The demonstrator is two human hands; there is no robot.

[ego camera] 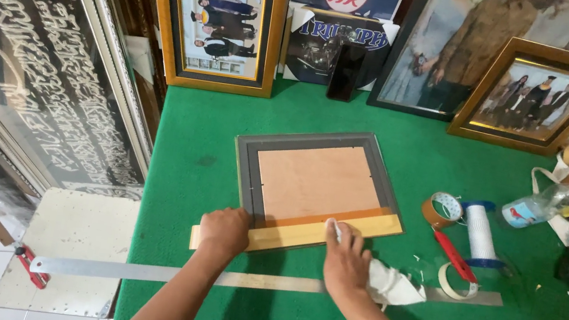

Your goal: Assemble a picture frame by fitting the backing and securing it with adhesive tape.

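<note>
A grey picture frame (248, 148) lies face down on the green table (192, 168), its brown backing board (315, 180) showing. A strip of tan tape (335, 227) runs along the frame's near edge. My left hand (224, 230) presses on the left end of the strip. My right hand (345, 257) rests on the strip near its middle, fingers down, with a crumpled white cloth or paper (390, 283) under the palm side.
A long metal ruler (130, 270) lies along the table's near edge. To the right are a brown tape roll (442, 209), a white roll (480, 231), a red cutter (456, 256), a masking tape ring (455, 282) and a plastic bottle (540, 204). Framed pictures (220, 16) lean at the back.
</note>
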